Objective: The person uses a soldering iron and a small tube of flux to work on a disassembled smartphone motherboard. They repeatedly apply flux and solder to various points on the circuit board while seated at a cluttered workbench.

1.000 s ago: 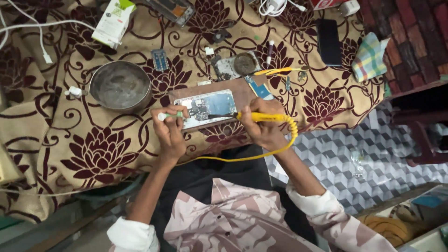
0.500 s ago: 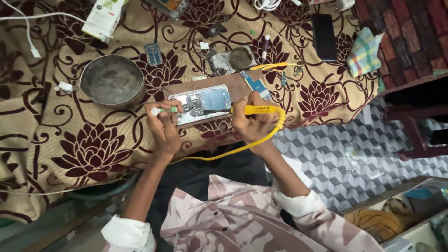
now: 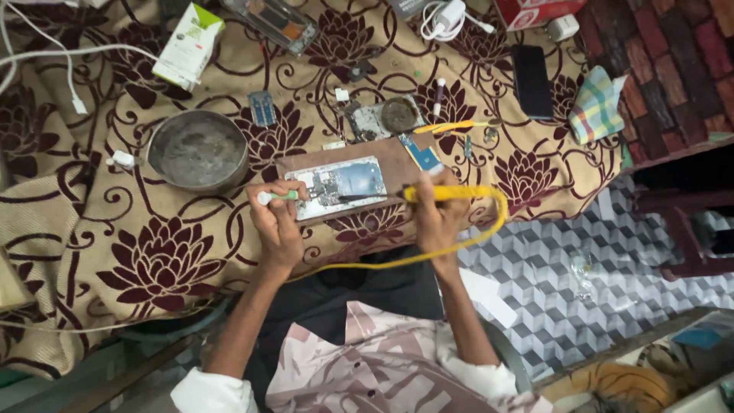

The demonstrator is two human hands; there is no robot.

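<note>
Our right hand (image 3: 437, 218) is closed around the yellow soldering iron (image 3: 436, 193), its dark tip reaching left over the opened phone (image 3: 340, 186), while our left hand (image 3: 277, 222) is clamped on a small green-handled tool (image 3: 277, 196) at the phone's left end. The phone lies on a brown board (image 3: 397, 157) near the near edge of the flower-patterned cloth (image 3: 160, 260). To do this well, we judge the tip should touch only the one spot on the circuit board, with both wrists braced on the cloth and the left tool steadying the part. The yellow cord (image 3: 459, 245) loops off the near edge and could tug the iron. A metal bowl (image 3: 197, 149) sits just left, a tin (image 3: 399, 115) and a black phone (image 3: 531, 80) farther off; free room lies mostly to the near left.
</note>
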